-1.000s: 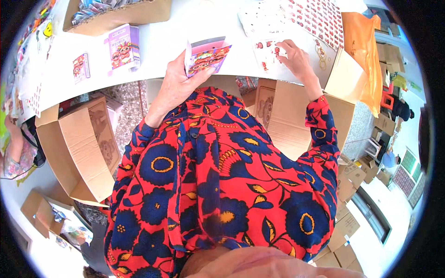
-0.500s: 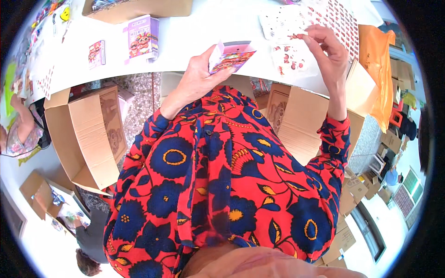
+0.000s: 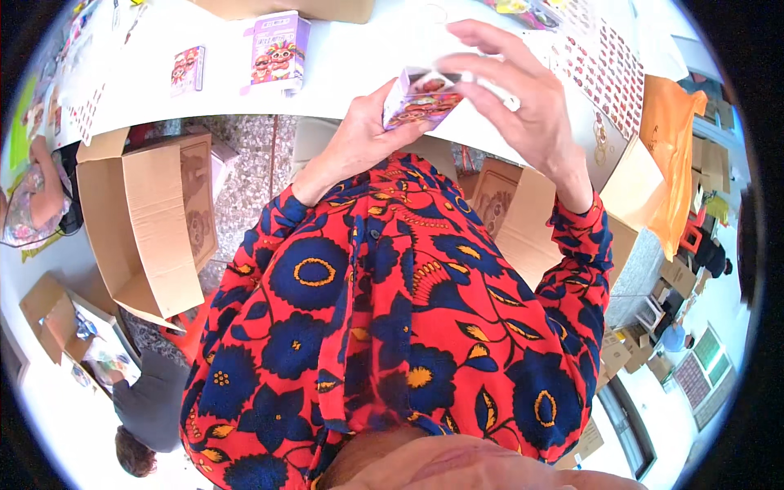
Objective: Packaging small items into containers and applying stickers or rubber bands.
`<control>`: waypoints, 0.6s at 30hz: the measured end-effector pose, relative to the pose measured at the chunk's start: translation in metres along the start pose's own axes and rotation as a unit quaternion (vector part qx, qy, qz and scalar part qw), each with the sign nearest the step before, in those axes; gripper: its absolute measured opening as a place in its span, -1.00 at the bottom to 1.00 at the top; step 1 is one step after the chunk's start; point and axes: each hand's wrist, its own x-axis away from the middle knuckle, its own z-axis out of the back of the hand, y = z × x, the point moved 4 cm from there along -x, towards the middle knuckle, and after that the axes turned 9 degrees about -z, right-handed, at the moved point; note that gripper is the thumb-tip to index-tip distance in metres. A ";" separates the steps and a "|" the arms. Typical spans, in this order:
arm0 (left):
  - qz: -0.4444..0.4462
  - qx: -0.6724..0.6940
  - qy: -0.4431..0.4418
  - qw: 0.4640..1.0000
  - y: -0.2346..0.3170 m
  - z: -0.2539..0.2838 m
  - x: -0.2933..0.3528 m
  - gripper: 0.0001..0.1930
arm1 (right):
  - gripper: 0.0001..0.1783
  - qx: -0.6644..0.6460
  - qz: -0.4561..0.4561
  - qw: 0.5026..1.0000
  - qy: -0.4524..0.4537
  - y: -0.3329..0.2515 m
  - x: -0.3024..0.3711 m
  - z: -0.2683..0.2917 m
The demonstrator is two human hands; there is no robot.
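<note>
My left hand is wrapped around a small purple printed carton, held tilted above the table's front edge. The carton's top is open. A clear packet with reddish pieces shows at that opening, partly inside. Over it, my right hand has its thumb and index finger on the packet's edge, the other fingers raised; motion blurs the fingertips.
A larger purple box and a small printed box stand on the white table. Sheets of red stickers lie at the right. Below are open cardboard cartons; an orange bag hangs at right. Other people are at left.
My right hand has moved left from the sticker sheets to the carton's opening. The clear packet with red pieces now shows there, gone from the table. My left hand keeps its hold.
</note>
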 end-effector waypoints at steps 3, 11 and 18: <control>0.027 0.056 0.010 0.998 -0.011 0.006 0.004 -0.58 | -0.71 -0.119 -0.087 0.987 0.064 0.020 0.012 0.005; 0.025 0.133 0.036 0.990 0.011 0.007 -0.008 -0.54 | -0.44 -0.344 -0.149 0.922 0.094 0.025 0.027 -0.046; 0.051 0.110 0.057 0.991 0.017 0.013 -0.005 -0.55 | -0.54 -0.317 -0.100 0.934 0.128 0.023 0.016 -0.047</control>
